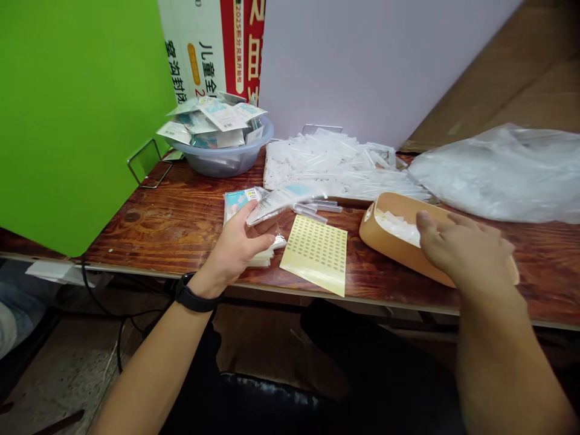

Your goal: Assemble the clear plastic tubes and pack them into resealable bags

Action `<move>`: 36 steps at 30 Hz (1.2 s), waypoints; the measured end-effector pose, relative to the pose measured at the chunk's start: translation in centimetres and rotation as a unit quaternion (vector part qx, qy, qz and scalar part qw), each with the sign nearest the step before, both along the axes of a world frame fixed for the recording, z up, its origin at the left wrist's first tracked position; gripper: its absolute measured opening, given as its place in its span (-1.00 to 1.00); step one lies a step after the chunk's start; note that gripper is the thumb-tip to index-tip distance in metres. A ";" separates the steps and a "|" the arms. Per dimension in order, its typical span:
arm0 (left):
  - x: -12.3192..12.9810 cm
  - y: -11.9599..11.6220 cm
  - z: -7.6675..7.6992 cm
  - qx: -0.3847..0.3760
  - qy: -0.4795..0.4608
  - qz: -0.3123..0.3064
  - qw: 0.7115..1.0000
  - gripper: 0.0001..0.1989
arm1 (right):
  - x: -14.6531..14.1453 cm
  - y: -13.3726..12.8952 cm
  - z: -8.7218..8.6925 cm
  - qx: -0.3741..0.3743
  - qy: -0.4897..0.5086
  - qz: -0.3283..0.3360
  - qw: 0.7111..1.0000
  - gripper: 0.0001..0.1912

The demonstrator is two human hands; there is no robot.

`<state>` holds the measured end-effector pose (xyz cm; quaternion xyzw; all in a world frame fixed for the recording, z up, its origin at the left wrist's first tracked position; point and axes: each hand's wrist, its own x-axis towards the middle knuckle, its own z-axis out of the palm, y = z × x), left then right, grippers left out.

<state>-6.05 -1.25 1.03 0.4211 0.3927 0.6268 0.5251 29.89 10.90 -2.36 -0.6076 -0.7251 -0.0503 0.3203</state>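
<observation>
My left hand (238, 241), with a black band at the wrist, holds a clear plastic packet (285, 196) with a printed card between thumb and fingers. Below it lie more packets (235, 199) in a pile. Beside them is a yellow sticker sheet (317, 251) with rows of small round dots. A few clear tubes (317, 208) rest just behind the sheet. My right hand (462, 244) is over the orange tray (408, 257), which contains small white pieces (399, 228). Its fingers look spread, and their tips are partly hidden.
A blue bowl (222, 162) heaped with packets stands at the back left. Behind the sheet is a broad pile of clear tubes (335, 163). A large plastic bag (502, 172) lies back right. A green board (81, 121) with a wire stand borders the left.
</observation>
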 end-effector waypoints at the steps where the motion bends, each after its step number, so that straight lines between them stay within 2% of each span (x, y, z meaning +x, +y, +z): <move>1: 0.2 0.0 0.2 0.003 -0.012 -0.007 1.000 -0.32 | -0.3 -0.3 -0.1 0.046 0.010 -0.031 0.998 -0.70; 3: 0.2 -0.1 0.4 0.007 0.006 0.003 1.000 -0.37 | -1.6 -1.1 0.3 0.086 0.008 -0.067 0.994 -0.66; 5: -0.3 -0.1 0.6 0.008 0.113 0.071 0.991 -0.37 | -3.4 -2.0 1.0 0.096 -0.006 -0.053 0.994 -0.63; 6: -0.7 -0.2 0.6 0.011 0.185 0.122 0.975 -0.33 | -4.4 -2.4 1.4 0.110 -0.009 -0.035 0.993 -0.65; 9: -2.6 -0.3 0.4 0.021 0.361 0.289 0.887 -0.15 | -7.0 -3.2 2.0 0.165 -0.021 0.033 0.985 -0.67; 12: -5.3 -0.4 0.0 -0.035 0.433 0.389 0.813 -0.03 | -9.6 -3.4 1.8 0.146 -0.063 0.109 0.981 -0.64; 13: -6.3 -0.4 -0.2 -0.081 0.459 0.395 0.792 0.01 | -10.6 -3.3 1.6 0.119 -0.084 0.133 0.980 -0.64; 16: -8.5 -0.7 -0.4 -0.220 0.565 0.343 0.717 0.02 | -13.5 -2.7 1.2 0.010 -0.159 0.177 0.971 -0.64; 19: -9.1 -1.1 -0.5 -0.269 0.639 0.329 0.641 -0.21 | -16.2 -1.2 1.0 -0.078 -0.216 0.169 0.958 -0.64; 21: -8.6 -1.3 -0.4 -0.280 0.659 0.331 0.615 -0.37 | -17.7 0.0 1.1 -0.117 -0.238 0.163 0.950 -0.66; 24: -7.5 -1.3 -0.3 -0.262 0.670 0.322 0.616 -0.46 | -19.1 1.4 1.2 -0.141 -0.248 0.166 0.944 -0.72; 28: -6.3 -1.1 -0.2 -0.186 0.661 0.320 0.653 -0.49 | -20.2 2.3 1.8 -0.139 -0.241 0.166 0.946 -0.69; 32: -5.6 -0.8 -0.4 -0.134 0.636 0.318 0.690 -0.48 | -22.6 2.9 2.4 -0.151 -0.144 0.181 0.961 -0.64; 36: -5.0 -0.5 -0.6 -0.114 0.613 0.321 0.713 -0.49 | -25.6 3.1 1.4 -0.168 -0.142 0.227 0.949 -0.74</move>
